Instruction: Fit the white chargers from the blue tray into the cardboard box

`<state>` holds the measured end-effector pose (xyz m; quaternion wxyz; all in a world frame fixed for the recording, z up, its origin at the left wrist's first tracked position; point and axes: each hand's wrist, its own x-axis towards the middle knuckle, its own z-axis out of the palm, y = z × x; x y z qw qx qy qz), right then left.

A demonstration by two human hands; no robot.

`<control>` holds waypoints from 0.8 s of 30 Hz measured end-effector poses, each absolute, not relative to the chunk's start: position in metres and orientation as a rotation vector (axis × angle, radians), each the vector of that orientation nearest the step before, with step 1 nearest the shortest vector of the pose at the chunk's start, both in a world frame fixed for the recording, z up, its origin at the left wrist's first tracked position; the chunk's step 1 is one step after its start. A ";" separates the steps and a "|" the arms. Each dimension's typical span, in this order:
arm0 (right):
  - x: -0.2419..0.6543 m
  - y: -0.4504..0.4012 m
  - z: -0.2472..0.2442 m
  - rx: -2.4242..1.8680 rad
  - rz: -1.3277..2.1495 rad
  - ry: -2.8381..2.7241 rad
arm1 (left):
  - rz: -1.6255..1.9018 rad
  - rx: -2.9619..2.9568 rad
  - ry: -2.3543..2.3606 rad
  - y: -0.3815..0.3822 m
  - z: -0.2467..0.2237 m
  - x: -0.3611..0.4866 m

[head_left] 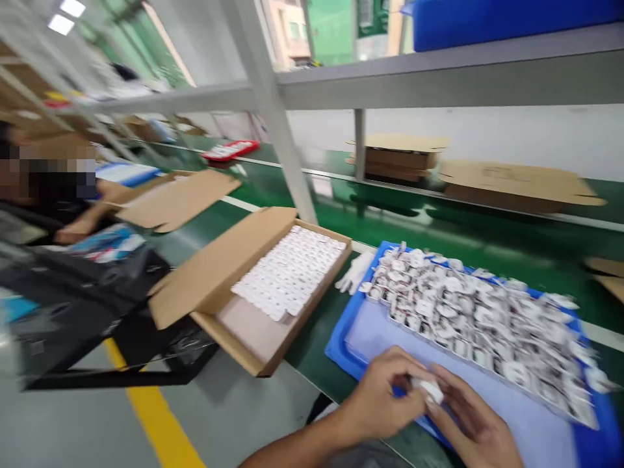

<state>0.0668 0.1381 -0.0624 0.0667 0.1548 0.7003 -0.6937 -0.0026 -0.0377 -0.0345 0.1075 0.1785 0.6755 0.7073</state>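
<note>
"What's near, left to right?"
"An open carton (256, 328) with white pieces (295, 270), then the left hand (383, 393) pinching a small white part (431, 390)."
"The right hand (480, 419)?"
"Gripping that part's other side, above the blue tray (337, 344), nearer than the heaped fittings (472, 318)."

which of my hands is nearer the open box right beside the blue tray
Left. The left hand is to the right of the open box, apart from it; the right hand is farther right, beyond the left hand.
</note>
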 end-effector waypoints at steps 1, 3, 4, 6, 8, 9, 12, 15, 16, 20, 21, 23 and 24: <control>0.067 0.136 -0.056 0.412 -2.112 2.120 | 2.057 0.503 1.951 -0.040 -0.029 -0.004; 0.066 0.132 -0.046 0.367 -2.166 2.196 | 2.033 0.488 1.883 -0.043 -0.023 -0.007; 0.066 0.130 -0.043 0.365 -2.175 2.236 | 2.026 0.492 1.858 -0.045 -0.021 -0.008; 0.067 0.127 -0.038 0.322 -2.177 2.270 | 2.023 0.519 1.814 -0.047 -0.020 -0.009; 0.069 0.124 -0.034 0.271 -2.179 2.278 | 2.028 0.548 1.781 -0.049 -0.020 -0.008; 0.071 0.124 -0.031 0.248 -2.180 2.275 | 2.029 0.557 1.771 -0.050 -0.020 -0.008; 0.075 0.125 -0.026 0.198 -2.166 2.285 | 2.020 0.564 1.770 -0.054 -0.018 -0.007; 0.078 0.127 -0.023 0.157 -2.140 2.316 | 1.989 0.585 1.761 -0.058 -0.012 -0.009; 0.079 0.127 -0.023 0.144 -2.141 2.315 | 1.974 0.591 1.748 -0.060 -0.009 -0.010; 0.080 0.126 -0.023 0.134 -2.213 2.276 | 1.930 0.604 1.626 -0.066 -0.004 -0.010; 0.080 0.125 -0.023 0.136 -2.224 2.273 | 1.929 0.604 1.596 -0.066 -0.005 -0.009; 0.080 0.124 -0.022 0.138 -2.223 2.279 | 1.936 0.586 1.603 -0.065 -0.007 -0.004; 0.081 0.123 -0.022 0.138 -2.215 2.285 | 1.942 0.575 1.641 -0.064 -0.008 -0.002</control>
